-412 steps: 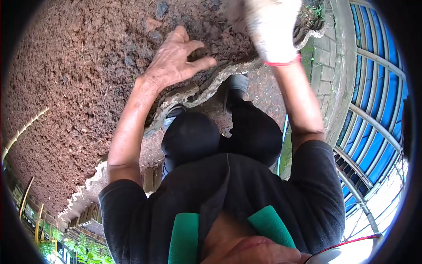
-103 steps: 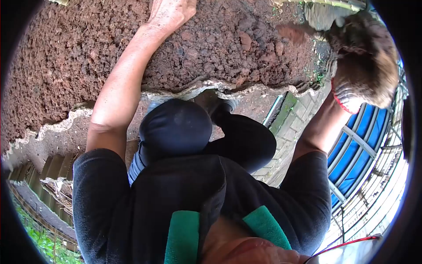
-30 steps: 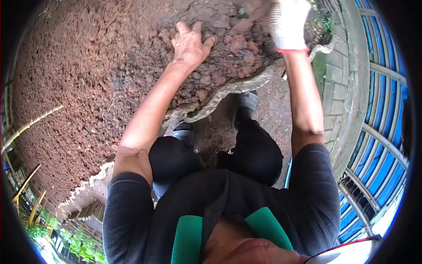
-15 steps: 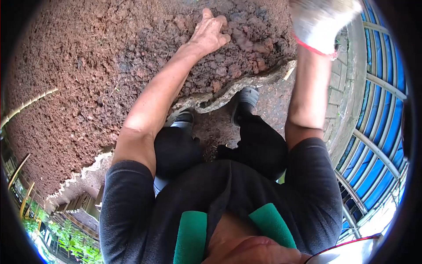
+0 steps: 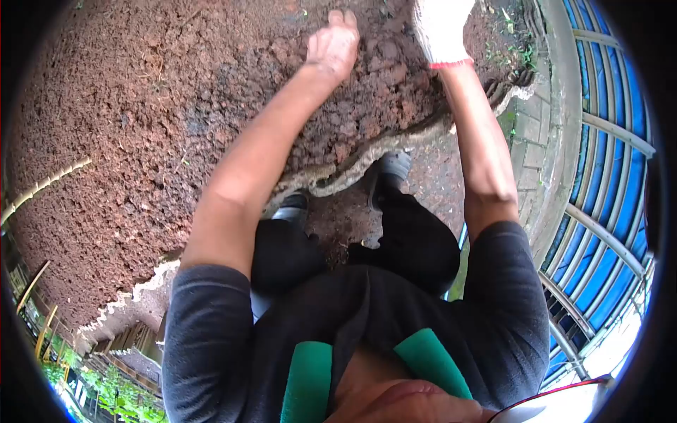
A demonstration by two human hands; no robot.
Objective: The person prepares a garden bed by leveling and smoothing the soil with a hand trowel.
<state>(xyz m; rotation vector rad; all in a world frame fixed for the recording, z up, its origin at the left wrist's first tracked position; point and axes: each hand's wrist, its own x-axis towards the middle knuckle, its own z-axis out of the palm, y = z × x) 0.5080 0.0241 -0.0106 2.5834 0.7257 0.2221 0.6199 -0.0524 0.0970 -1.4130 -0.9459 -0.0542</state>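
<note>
My bare left hand is low over the dark, clumpy soil, its back turned up. Its fingers bend forward and down, and their tips are hidden, so whatever they grip does not show. On my right hand is a white knit glove with a red cuff. It is at the top edge of the view, over the bed's right part. Glare and the frame edge hide its fingers. Moist lumps of soil lie between the two hands.
A wavy grey edging borders the soil bed just before my shoes. To the right run a paved strip and a blue panel wall with metal bars. A thin bamboo-like stick lies at left.
My gloved right hand has moved left and forward, from above the paved strip to the soil bed. My left hand has shifted slightly forward, with its fingers bent differently.
</note>
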